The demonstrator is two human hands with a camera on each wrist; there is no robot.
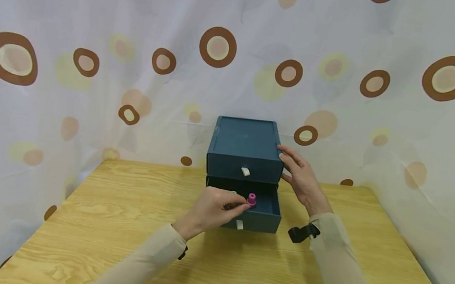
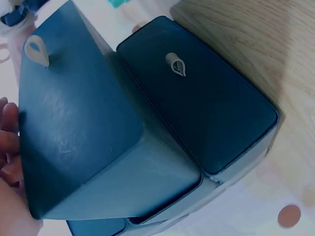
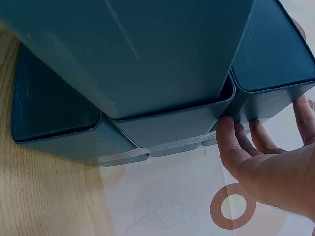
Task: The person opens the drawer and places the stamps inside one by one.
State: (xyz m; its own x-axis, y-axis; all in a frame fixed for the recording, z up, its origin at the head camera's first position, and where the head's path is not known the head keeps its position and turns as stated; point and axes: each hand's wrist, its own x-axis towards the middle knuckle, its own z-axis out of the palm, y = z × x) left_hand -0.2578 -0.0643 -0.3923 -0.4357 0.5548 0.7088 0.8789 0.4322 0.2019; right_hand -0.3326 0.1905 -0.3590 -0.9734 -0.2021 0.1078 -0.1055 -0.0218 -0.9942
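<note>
Left hand (image 1: 212,209): fingers curled round a small pink-capped bottle (image 1: 252,199), held over the open lower drawer (image 1: 263,216).
Right hand (image 1: 301,173): fingers straight, pressing the drawer box (image 1: 244,144) side, likely to steady it.
Bench (image 1: 112,232): carries the box at its far edge.

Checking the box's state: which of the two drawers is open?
The lower drawer: it is pulled out, with a pink piece inside. The upper drawer sits flush.
</note>
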